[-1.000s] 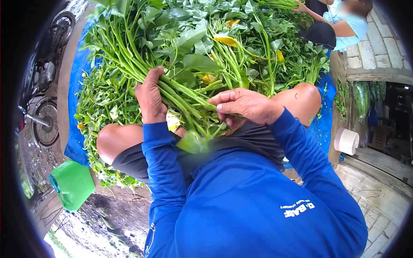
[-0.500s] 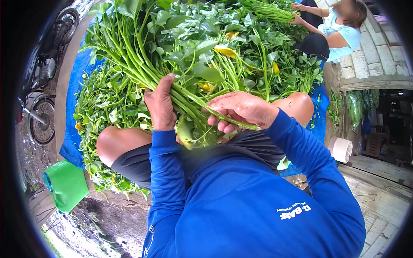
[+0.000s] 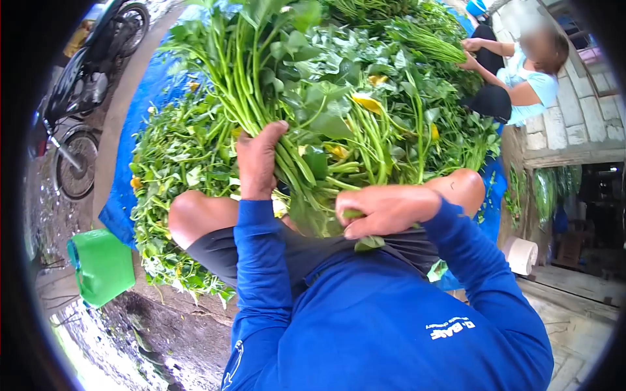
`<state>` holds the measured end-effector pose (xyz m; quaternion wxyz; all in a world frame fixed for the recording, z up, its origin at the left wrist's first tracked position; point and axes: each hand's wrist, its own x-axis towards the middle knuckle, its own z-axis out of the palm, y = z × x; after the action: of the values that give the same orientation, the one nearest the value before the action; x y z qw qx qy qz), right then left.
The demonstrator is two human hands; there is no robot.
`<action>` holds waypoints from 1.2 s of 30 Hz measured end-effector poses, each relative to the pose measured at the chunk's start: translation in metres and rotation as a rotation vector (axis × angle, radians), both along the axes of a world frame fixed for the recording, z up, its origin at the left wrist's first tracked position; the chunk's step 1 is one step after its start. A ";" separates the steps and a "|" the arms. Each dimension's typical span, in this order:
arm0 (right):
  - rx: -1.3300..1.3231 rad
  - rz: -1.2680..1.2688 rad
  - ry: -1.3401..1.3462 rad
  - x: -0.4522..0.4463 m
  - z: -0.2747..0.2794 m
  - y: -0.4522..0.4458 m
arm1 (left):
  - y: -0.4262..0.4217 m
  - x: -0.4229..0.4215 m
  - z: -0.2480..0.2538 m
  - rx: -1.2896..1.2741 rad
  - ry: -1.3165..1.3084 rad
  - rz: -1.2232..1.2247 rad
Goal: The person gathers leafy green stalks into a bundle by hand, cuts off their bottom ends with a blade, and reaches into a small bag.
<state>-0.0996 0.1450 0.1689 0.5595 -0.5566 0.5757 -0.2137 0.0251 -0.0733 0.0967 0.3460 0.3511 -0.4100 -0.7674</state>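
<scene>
A bundle of long green stems (image 3: 241,98) with leafy tops is gripped by my left hand (image 3: 259,159), its leaves pointing up and away and its cut ends hanging toward my lap. To the right of those ends, my right hand (image 3: 391,210) is closed around a small green leaf (image 3: 370,243), part of which sticks out below the fingers. Beyond both hands lies a large pile of leafy greens (image 3: 176,156) with a few yellow leaves (image 3: 366,103) in it, spread on a blue tarp (image 3: 124,202).
A co-worker (image 3: 528,78) at the upper right holds another bundle of stems (image 3: 430,42). A green container (image 3: 103,267) stands at the lower left, near a motorcycle (image 3: 78,159). A whitish round object (image 3: 520,255) is at the right.
My right hand has come off the long stem and now holds a leaf piece apart from the bundle. My left hand keeps the bundle, which has turned more upright. The view has shifted.
</scene>
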 end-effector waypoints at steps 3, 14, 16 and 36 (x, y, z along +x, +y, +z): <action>-0.052 -0.293 0.235 -0.005 0.054 -0.022 | 0.004 0.009 -0.008 0.042 -0.032 -0.079; -0.231 -0.173 0.683 0.032 0.064 -0.009 | 0.007 0.021 -0.041 0.184 0.019 -0.157; -0.197 -0.162 0.663 0.044 0.033 0.005 | -0.001 0.025 -0.054 0.269 0.077 -0.199; -0.467 -0.679 0.335 0.035 -0.001 -0.001 | -0.074 0.045 0.014 0.077 0.202 0.058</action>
<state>-0.0649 0.1441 0.1683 0.2160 -0.4744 0.7450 -0.4163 0.0706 -0.1470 0.1109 0.3938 0.2969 -0.3330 -0.8037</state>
